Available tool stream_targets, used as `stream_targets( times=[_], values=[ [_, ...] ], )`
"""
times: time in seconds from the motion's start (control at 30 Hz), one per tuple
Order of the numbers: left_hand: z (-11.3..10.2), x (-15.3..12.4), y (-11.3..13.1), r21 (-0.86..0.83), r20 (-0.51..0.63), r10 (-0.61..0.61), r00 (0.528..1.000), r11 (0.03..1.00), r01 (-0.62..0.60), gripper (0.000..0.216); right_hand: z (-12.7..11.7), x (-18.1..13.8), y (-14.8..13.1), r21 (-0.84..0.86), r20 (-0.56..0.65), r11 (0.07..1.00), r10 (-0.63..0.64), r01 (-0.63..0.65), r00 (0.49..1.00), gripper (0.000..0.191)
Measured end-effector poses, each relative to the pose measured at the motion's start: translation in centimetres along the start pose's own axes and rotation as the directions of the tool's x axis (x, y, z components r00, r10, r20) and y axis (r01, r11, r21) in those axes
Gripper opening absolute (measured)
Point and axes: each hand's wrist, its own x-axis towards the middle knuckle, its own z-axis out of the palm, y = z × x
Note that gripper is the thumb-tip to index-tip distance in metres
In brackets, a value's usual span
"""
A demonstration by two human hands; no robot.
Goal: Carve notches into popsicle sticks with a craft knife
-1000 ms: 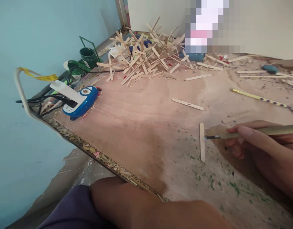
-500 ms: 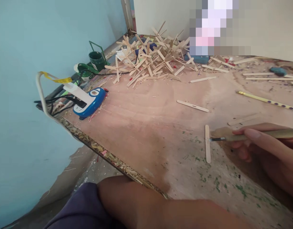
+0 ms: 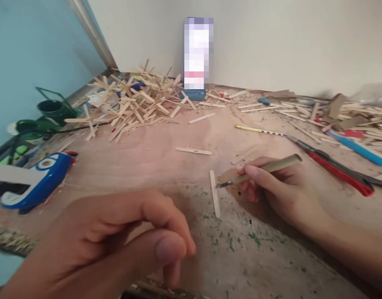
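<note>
My right hand [image 3: 271,185] grips a small carving chisel [image 3: 271,167] with a pale tubular handle. Its dark metal tip meets a popsicle stick [image 3: 215,201] near the middle, where the wood looks marked. That stick lies flat, its long side running away from me. My left hand [image 3: 125,236] hovers in front at the lower left, fingers curled in and thumb against the index finger; no object shows in it. Beyond the chisel lies another popsicle stick [image 3: 181,150] with a small slot at its centre.
Crossed popsicle sticks [image 3: 150,97] form a heap at the back left. A phone [image 3: 195,54] leans on a blue stand [image 3: 193,95]. To the right are a yellow pencil [image 3: 259,130], red-handled pliers [image 3: 340,170] and a blue pen-like tool [image 3: 358,148]. A blue-and-white clamp-like device [image 3: 44,178] is at left.
My view has swung to the right. My left hand has come into view at the lower left. The chisel tip stays at the middle of the same stick.
</note>
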Motion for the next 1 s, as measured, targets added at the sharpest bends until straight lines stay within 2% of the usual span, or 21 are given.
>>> stream_targets(
  times=[0.03, 0.07, 0.13, 0.2, 0.3, 0.4, 0.47, 0.57, 0.73, 1.0],
  values=[
    [-0.3, 1.0, 0.1, -0.068, -0.027, -0.016, 0.999, 0.998, 0.014, 0.049, 0.0, 0.0, 0.1, -0.001, 0.004, 1.0, -0.015, 0.015, 1.0, 0.031],
    [-0.4, 1.9, 0.1, -0.039, -0.041, 0.017, 0.999, 0.999, -0.019, 0.044, 0.0, 0.0, 0.2, -0.012, 0.013, 0.999, -0.032, 0.032, 0.999, 0.033],
    [0.0, 3.5, -0.2, 0.219, -0.033, 0.165, 0.986, 0.964, -0.154, 0.032, 0.0, 0.0, 0.1, -0.049, 0.034, 0.997, -0.063, 0.065, 0.997, 0.034],
    [1.1, 4.8, -0.9, 0.441, 0.025, 0.307, 0.951, 0.851, -0.286, 0.033, 0.0, 0.0, -0.1, -0.081, 0.048, 0.992, -0.098, 0.101, 0.994, 0.032],
    [3.4, 5.9, -2.5, 0.542, 0.034, 0.325, 0.945, 0.788, -0.291, 0.043, 0.0, -0.1, -0.5, -0.126, 0.047, 0.984, -0.124, 0.129, 0.991, 0.026],
    [5.0, 6.2, -3.9, 0.519, 0.007, 0.325, 0.946, 0.807, -0.281, 0.057, 0.0, -0.1, -0.7, -0.166, 0.06, 0.978, -0.115, 0.124, 0.992, 0.023],
    [5.6, 6.2, -4.5, 0.467, 0.029, 0.276, 0.961, 0.846, -0.257, 0.059, 0.0, 0.0, -0.8, -0.179, 0.076, 0.976, -0.115, 0.127, 0.991, 0.02],
    [5.8, 6.2, -4.7, 0.408, 0.065, 0.246, 0.967, 0.878, -0.25, 0.057, 0.1, -0.1, -0.8, -0.202, 0.076, 0.969, -0.129, 0.142, 0.989, 0.016],
    [5.8, 6.2, -4.8, 0.377, 0.054, 0.223, 0.973, 0.898, -0.227, 0.053, 0.1, -0.4, -0.6, -0.258, 0.065, 0.956, -0.13, 0.142, 0.989, 0.011],
    [5.8, 6.6, -5.7, 0.34, 0.031, 0.33, 0.943, 0.884, -0.32, 0.048, -0.1, -0.4, -0.4, -0.305, 0.052, 0.939, -0.149, 0.158, 0.987, 0.01]
  ],
)
